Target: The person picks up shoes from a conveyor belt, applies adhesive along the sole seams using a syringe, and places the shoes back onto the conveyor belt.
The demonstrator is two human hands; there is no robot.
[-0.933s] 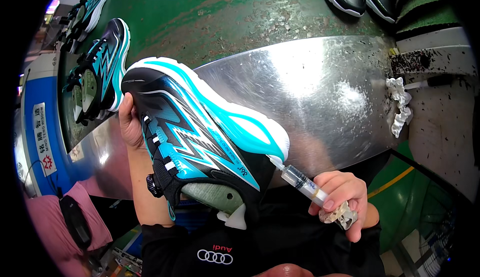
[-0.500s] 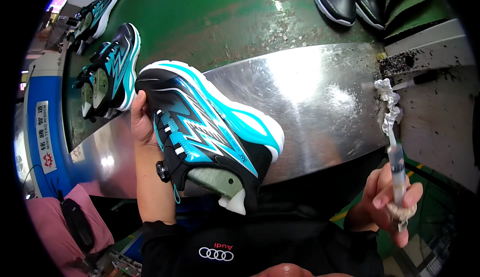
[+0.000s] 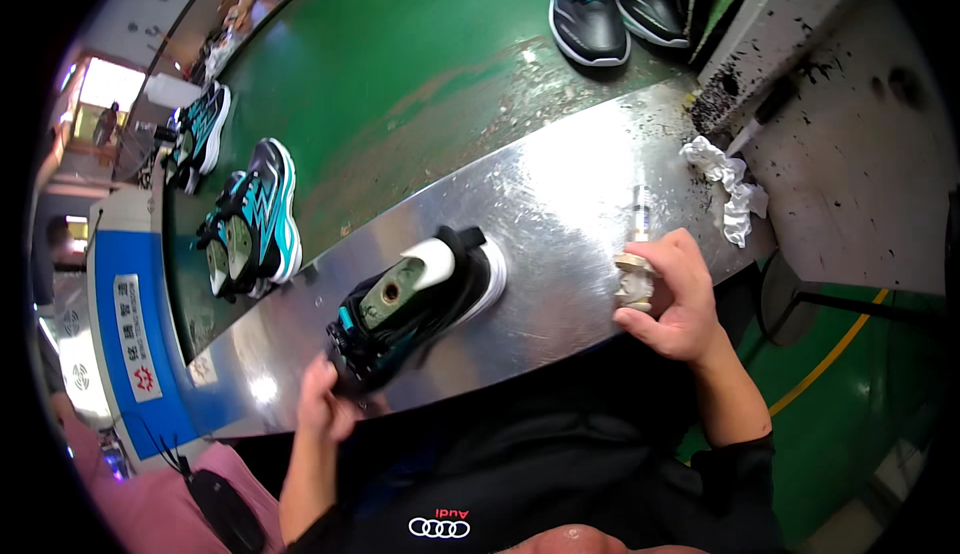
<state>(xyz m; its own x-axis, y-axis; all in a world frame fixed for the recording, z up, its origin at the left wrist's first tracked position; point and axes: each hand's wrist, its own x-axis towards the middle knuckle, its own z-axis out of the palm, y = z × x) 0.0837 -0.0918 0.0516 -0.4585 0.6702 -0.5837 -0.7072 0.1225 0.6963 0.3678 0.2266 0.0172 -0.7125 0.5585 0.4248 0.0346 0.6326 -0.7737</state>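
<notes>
My left hand (image 3: 325,404) grips the front end of a black and teal sneaker (image 3: 450,319) with a white sole. The shoe lies over the metal plate, its opening turned up and its heel pointing away to the right. Inside it sits a green shoe last (image 3: 392,299), with a white piece at the heel end. My right hand (image 3: 680,299) is closed around a clear syringe (image 3: 641,216) above the plate, right of the shoe. Its barrel points away from me, and whitish wrapping covers the end near my fingers.
A shiny metal plate (image 3: 555,284) edges the green work surface (image 3: 400,84). Crumpled white paper (image 3: 735,194) and a brush-like tool (image 3: 760,119) lie at the right, beside a stained wall. More sneakers stand at the left (image 3: 265,214) and at the far right (image 3: 590,14).
The sneaker has turned from showing its side to opening up, heel away, and sits lower on the plate. My right hand has brought the syringe from the paper leftward over the plate.
</notes>
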